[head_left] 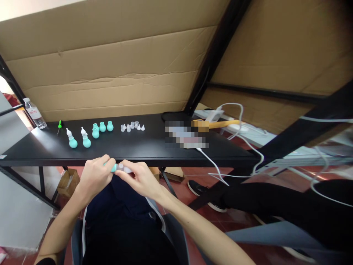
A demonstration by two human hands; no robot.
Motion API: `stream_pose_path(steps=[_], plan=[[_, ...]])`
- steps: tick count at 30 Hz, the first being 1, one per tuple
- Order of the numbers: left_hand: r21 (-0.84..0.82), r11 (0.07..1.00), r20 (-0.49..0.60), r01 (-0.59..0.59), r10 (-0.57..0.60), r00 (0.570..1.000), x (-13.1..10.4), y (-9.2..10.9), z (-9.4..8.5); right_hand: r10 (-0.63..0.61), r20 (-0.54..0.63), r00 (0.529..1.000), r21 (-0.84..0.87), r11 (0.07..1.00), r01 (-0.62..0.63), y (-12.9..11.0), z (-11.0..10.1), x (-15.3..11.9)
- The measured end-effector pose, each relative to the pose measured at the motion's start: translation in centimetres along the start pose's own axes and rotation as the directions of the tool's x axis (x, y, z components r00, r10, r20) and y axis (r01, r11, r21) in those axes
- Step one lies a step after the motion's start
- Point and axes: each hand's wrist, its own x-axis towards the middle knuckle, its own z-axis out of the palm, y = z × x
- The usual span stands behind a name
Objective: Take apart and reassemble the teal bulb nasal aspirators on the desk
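Just in front of the table edge, my left hand (97, 176) is closed around a teal rubber bulb (113, 168), mostly hidden by its fingers. My right hand (140, 178) pinches the clear nozzle piece (121, 167) that meets the bulb's neck. On the table stand two teal bulbs with nozzles fitted, one nasal aspirator (72, 139) left of another aspirator (86, 138). Several bare teal bulbs (102, 127) are grouped to their right. Further right lie small clear cups (132, 125) and white tips (142, 127).
A water bottle (34, 113) and a green-handled tool with a thin shaft (60, 125) are at the left of the black table (143, 149). A pixelated item (184, 136) with a white cable (211, 161) lies at right. Another person's leg (248, 200) extends in from the right.
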Motion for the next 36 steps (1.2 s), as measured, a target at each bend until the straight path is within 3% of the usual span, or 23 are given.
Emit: stream_pose_path(steps=[3, 6, 9, 13, 18, 25, 28, 31, 34, 36], plan=[[-0.003, 1.000, -0.005, 0.002, -0.002, 1.000, 0.0, 0.5, -0.3, 0.077, 0.056, 0.995, 0.069, 0.994, -0.081, -0.3, -0.5, -0.1], [0.001, 0.999, 0.080, 0.046, -0.046, 0.996, 0.2, 0.8, -0.8, 0.103, 0.093, 0.990, 0.020, 0.994, -0.105, -0.6, -1.2, 0.0], [0.028, 0.989, 0.135, 0.146, -0.149, 0.980, 0.5, 0.7, -1.3, 0.082, 0.044, 0.996, -0.053, 0.995, -0.080, -0.9, -2.0, 0.2], [0.045, 0.975, 0.127, 0.220, -0.224, 0.966, 0.7, 0.1, -1.7, 0.078, -0.037, 0.996, 0.055, 0.996, -0.076, -1.0, -3.0, 0.3], [0.034, 0.987, 0.075, 0.157, -0.159, 0.984, 0.5, 0.2, -1.2, 0.000, -0.050, 0.999, 0.050, 0.999, 0.002, -0.7, -3.2, 0.2], [0.061, 0.991, -0.073, 0.121, -0.116, 0.991, -0.1, 0.7, -0.6, -0.262, -0.155, 0.952, -0.213, 0.950, 0.227, -0.4, -2.4, -0.2], [-0.025, 0.997, -0.121, 0.066, -0.069, 0.990, 0.0, -0.1, -1.0, -0.271, -0.215, 0.938, -0.228, 0.948, 0.222, -1.0, -2.0, -0.4], [-0.195, 0.979, -0.147, -0.060, 0.031, 0.989, 0.1, -1.2, -2.0, -0.230, -0.245, 0.942, -0.151, 0.969, 0.197, -1.8, -1.9, -0.4], [-0.265, 0.952, -0.150, -0.157, 0.120, 0.981, -0.2, -2.6, -3.2, -0.190, -0.174, 0.966, -0.036, 0.982, 0.187, -2.5, -2.2, -0.4], [-0.289, 0.947, -0.208, -0.143, 0.083, 0.975, -0.7, -4.0, -3.9, -0.188, -0.125, 0.974, -0.005, 0.982, 0.189, -2.6, -2.6, -0.5]])
